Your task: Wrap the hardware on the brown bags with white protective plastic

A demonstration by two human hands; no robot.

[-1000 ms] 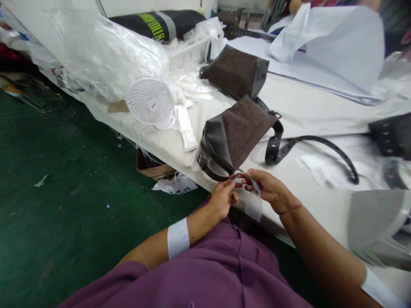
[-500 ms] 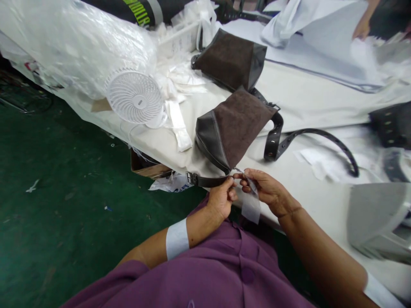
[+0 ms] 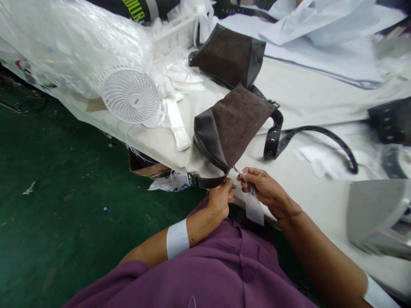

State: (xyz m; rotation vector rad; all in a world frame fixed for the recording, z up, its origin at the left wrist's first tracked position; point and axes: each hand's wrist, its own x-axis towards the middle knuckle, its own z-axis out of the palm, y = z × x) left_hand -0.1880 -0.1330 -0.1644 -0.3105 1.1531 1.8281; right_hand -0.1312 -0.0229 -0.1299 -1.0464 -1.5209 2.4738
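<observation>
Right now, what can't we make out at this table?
All in the head view:
Left hand: the hand itself and the strap hide what its fingertips touch.
Metal piece by the right hand: too small to identify.
Nearer bag: its outer panels hide the inside.
Black roll: cut off by the top edge, lettering incomplete.
Dark piece with metal dots: blurred, cut off by the right edge.

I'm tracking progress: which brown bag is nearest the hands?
The front bag, whose lower corner is by the left hand and right hand; the back bag lies farther from both.
</observation>
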